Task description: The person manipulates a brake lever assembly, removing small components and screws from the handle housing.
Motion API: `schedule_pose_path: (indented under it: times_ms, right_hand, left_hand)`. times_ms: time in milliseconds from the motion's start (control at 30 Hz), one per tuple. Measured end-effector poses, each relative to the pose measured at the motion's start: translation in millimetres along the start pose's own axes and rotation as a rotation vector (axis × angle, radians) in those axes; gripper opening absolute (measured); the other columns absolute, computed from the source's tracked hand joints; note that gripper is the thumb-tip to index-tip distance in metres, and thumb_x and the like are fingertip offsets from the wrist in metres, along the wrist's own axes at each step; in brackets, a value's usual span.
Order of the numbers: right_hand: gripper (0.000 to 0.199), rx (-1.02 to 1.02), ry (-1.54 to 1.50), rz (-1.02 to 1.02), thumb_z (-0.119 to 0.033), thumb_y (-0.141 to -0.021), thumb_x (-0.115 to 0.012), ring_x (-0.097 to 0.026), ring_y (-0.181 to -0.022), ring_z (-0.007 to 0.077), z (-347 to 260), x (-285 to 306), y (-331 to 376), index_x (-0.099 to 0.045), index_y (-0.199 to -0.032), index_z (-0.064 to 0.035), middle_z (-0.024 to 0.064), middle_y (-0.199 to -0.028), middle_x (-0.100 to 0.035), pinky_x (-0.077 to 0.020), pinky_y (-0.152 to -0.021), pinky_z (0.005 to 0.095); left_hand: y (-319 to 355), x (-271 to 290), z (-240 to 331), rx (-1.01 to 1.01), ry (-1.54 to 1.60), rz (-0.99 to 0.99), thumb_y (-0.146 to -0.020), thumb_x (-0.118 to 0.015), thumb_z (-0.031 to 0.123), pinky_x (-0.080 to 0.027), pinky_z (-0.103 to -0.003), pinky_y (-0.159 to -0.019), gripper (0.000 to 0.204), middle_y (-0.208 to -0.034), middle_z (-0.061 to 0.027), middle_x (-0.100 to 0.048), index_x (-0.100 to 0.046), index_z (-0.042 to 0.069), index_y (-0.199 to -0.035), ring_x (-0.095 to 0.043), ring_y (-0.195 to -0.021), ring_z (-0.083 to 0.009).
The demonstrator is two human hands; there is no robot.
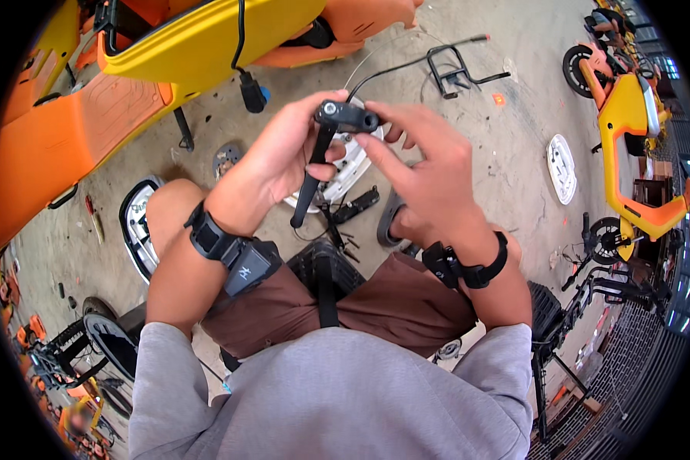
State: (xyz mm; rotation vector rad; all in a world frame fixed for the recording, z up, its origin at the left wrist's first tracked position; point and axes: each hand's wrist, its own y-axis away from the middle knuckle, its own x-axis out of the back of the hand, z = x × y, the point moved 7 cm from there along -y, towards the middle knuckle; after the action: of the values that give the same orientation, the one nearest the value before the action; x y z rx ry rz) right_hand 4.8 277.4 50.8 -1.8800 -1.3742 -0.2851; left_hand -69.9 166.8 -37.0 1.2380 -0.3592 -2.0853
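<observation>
A black brake lever [312,180] is held up in front of me, its long blade pointing down toward my lap. My left hand [272,146] wraps its fingers round the lever near the clamp end. With thumb and fingertips, my right hand [429,157] pinches the other end of the clamp, by its round hole. A thin black cable [399,67] runs from behind the lever to the upper right and ends in a red tip. Below the hands, a white plastic shell [353,169] lies on the floor, partly hidden, beside a dark handlebar-like part [356,205].
Yellow and orange scooter bodies [130,130] fill the upper left. A black metal frame [446,73] lies ahead on the concrete, and a white shell [561,169] to the right. A yellow scooter frame [621,146] stands far right. A screwdriver [94,218] lies at left.
</observation>
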Motion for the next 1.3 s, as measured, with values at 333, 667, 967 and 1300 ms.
schedule_pose_path:
  times_ms: [333,667,967,1300]
  right_hand:
    - [0.039,-0.091,-0.140,-0.051,-0.007,-0.077,-0.076,-0.061,-0.073,0.0091,6,-7,5,-0.067,-0.114,-0.0031,0.0057,-0.092,-0.069,-0.0447,-0.061,0.0227]
    - [0.033,-0.053,-0.033,-0.149,-0.004,-0.078,-0.073,-0.063,-0.072,0.0076,7,-7,1,-0.069,-0.111,-0.0038,0.0045,-0.087,-0.070,-0.0464,-0.059,0.0224]
    - [0.042,-0.208,-0.362,0.013,0.007,-0.076,-0.065,-0.059,-0.065,0.0074,11,4,-2,-0.069,-0.115,-0.0100,0.0063,-0.094,-0.069,-0.0461,-0.054,0.0211]
    - [0.031,-0.204,-0.343,0.076,0.000,-0.085,-0.060,-0.059,-0.066,0.0053,13,7,0,-0.066,-0.115,-0.0032,0.0057,-0.098,-0.069,-0.0448,-0.057,0.0193]
  left_hand:
    - [1,3,0,-0.018,0.013,-0.024,-0.093,-0.055,0.030,-0.025,-0.020,-0.036,0.029,-0.083,-0.0069,-0.063,-0.062,0.002,-0.094,-0.053,-0.062,-0.0122]
    - [12,-1,19,-0.288,-0.253,0.100,-0.088,-0.064,0.023,-0.026,-0.018,-0.041,0.015,-0.073,0.0032,-0.054,-0.059,0.009,-0.092,-0.044,-0.059,-0.0044]
    - [17,-9,32,-0.589,-0.690,0.190,-0.089,-0.068,0.025,-0.029,-0.016,-0.044,0.038,-0.082,0.0042,-0.058,-0.056,0.006,-0.120,-0.040,-0.055,0.0001]
    - [15,3,33,-0.548,-0.508,0.196,-0.086,-0.070,0.024,-0.031,-0.016,-0.041,0.027,-0.073,0.0044,-0.057,-0.063,0.006,-0.106,-0.044,-0.052,-0.0001]
